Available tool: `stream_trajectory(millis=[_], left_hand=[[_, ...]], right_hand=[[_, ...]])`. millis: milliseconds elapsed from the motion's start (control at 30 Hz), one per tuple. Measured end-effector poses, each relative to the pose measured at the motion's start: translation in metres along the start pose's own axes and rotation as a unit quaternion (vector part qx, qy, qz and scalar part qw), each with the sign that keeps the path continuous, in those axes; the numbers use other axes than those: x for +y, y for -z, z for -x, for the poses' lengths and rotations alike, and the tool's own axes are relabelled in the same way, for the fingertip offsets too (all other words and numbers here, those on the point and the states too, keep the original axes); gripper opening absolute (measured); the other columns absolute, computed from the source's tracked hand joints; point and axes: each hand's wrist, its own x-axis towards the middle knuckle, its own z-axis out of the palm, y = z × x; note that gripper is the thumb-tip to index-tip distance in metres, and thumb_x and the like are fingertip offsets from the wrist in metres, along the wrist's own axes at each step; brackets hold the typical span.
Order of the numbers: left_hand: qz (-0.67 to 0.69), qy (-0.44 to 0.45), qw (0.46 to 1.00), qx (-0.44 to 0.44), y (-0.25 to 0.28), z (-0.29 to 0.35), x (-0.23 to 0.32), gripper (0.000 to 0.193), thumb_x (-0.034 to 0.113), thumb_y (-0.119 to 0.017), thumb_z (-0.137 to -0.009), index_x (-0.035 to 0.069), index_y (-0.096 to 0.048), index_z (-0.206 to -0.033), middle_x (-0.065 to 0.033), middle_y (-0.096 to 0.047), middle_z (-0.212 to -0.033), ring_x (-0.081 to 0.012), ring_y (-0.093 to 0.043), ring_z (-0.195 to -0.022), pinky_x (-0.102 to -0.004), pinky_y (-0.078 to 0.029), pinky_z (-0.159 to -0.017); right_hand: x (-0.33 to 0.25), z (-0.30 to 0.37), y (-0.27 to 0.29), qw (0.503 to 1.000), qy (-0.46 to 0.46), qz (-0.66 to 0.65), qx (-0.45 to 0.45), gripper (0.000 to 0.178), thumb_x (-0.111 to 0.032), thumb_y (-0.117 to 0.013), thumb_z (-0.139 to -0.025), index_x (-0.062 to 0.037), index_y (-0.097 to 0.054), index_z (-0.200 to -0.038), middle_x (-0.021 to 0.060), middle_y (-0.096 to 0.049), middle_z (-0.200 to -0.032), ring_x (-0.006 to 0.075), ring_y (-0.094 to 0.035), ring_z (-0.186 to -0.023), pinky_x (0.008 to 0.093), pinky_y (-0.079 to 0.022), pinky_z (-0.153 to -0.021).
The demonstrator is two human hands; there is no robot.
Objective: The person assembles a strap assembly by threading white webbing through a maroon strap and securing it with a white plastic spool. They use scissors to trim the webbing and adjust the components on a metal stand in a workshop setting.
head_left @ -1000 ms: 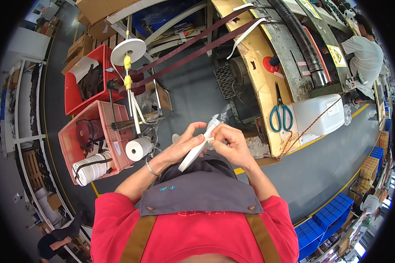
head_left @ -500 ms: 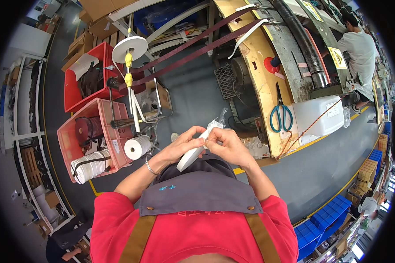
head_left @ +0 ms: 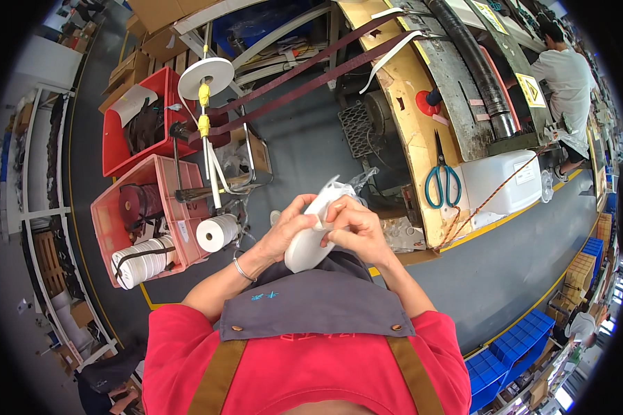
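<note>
A flat white roll of tape (head_left: 303, 253) is tilted in front of my apron, with crinkled clear plastic film (head_left: 364, 180) trailing off its far end. My left hand (head_left: 286, 232) grips the roll by its left edge, thumb on top. On the other side, my right hand (head_left: 356, 227) is closed, its bent fingers pinching at the roll's face near the middle. Whether those fingertips hold the tape's end or the film is hidden.
Teal-handled scissors (head_left: 442, 183) lie on the wooden bench edge (head_left: 412, 138) beside a white plastic container (head_left: 502, 181). Left stand a pink crate (head_left: 142, 169) of webbing rolls, a red crate (head_left: 121, 160) and a reel stand (head_left: 206, 76). Dark red straps (head_left: 304, 86) run to the machine; a co-worker (head_left: 564, 79) stands beyond.
The roll has turned so that more of its flat face shows. My right fingers have shifted onto that face, and the film at the far end has spread to the right.
</note>
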Motion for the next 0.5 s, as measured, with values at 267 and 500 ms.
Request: stream_trajectory(millis=[267,500], left_hand=[[0.219,0.028,0.975,-0.021,0.021,0.005,0.01,0.058,0.031,-0.053,-0.077,-0.002,-0.031,-0.119,-0.017,-0.054,-0.094,-0.0239,-0.059,-0.072,-0.0328,-0.05,-0.065],[0.012,0.0,0.999,-0.053,0.074,0.021,0.034,0.058,0.033,-0.059,-0.069,-0.004,-0.041,-0.11,-0.0161,-0.056,-0.084,-0.0219,-0.059,-0.066,-0.0291,-0.049,-0.062]], right_hand=[[0.001,0.018,0.032,0.953,0.003,-0.293,0.079,0.016,0.002,-0.051,-0.064,-0.0035,-0.039,-0.054,0.0112,-0.05,-0.061,0.0112,-0.04,-0.049,0.0229,-0.03,-0.045],[0.015,0.052,0.057,0.928,-0.016,0.321,0.19,0.021,0.004,-0.052,-0.067,-0.002,-0.034,-0.058,0.0049,-0.038,-0.049,0.0113,-0.036,-0.043,0.0266,-0.027,-0.041]])
